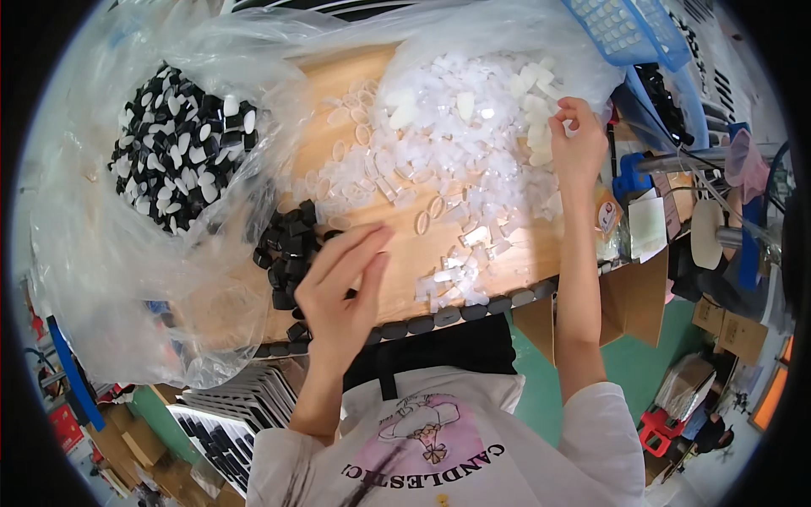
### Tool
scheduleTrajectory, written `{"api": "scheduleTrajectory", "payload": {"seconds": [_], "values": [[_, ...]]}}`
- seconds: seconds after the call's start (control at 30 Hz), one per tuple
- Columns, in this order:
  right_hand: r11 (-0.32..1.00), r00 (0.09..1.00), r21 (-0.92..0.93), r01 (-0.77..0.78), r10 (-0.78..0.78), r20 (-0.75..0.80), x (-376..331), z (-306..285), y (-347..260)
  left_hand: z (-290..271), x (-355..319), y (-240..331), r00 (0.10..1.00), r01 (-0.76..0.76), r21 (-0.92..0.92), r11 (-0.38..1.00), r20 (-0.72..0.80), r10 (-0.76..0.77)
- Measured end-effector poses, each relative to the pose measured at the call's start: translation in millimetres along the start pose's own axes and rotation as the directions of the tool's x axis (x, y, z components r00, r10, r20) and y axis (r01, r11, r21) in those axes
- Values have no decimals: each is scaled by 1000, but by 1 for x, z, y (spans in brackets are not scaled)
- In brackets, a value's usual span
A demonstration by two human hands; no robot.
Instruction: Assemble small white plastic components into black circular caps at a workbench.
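My left hand is over the front left of the wooden table, thumb and fingers apart. Beside it lies a loose heap of small black caps. A dark spot shows between thumb and palm; I cannot tell whether it is a cap. My right hand is raised at the right, thumb and forefinger curled into a pinch; anything in it is too small to make out. Just left of that hand lie cream-white oval pieces. A wide pile of translucent clear plastic pieces spreads over the middle, with thin clear rings at its left side.
A clear plastic bag at the left holds many black-and-white pieces. Dark caps line the table's front edge. Blue baskets stand at the far right, above a metal-armed fixture. An open cardboard box sits below right.
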State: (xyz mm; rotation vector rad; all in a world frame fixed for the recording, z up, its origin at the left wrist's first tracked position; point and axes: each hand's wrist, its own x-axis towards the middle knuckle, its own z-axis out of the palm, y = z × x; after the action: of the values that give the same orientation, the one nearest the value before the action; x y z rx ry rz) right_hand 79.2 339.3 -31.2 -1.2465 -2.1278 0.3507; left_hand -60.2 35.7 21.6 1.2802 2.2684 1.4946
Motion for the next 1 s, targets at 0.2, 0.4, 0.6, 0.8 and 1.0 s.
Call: {"api": "scheduleTrajectory", "payload": {"seconds": [0.2, 0.4, 0.6, 0.8, 1.0], "values": [[913, 934, -197, 358, -346, 93, 2, 6, 12, 24, 2, 17, 993, 31, -115, 993, 117, -17], [824, 849, 209, 527, -522, -86, -33, -27, -51, 30, 1, 14, 950, 306, -447, 841, 207, -235], [593, 631, 246, 767, -766, -120, -110, -64, -104, 29, -6, -5, 782, 623, -769, 142, 614, -102], [494, 619, 409, 767, -739, -267, -123, -53, -104, 22, -20, -4, 732, 656, -746, -119, 666, -142], [571, 682, 476, 670, -726, -90, -128, -58, -107, 24, -35, -9, 735, 659, -747, -89, 664, -136]]}}
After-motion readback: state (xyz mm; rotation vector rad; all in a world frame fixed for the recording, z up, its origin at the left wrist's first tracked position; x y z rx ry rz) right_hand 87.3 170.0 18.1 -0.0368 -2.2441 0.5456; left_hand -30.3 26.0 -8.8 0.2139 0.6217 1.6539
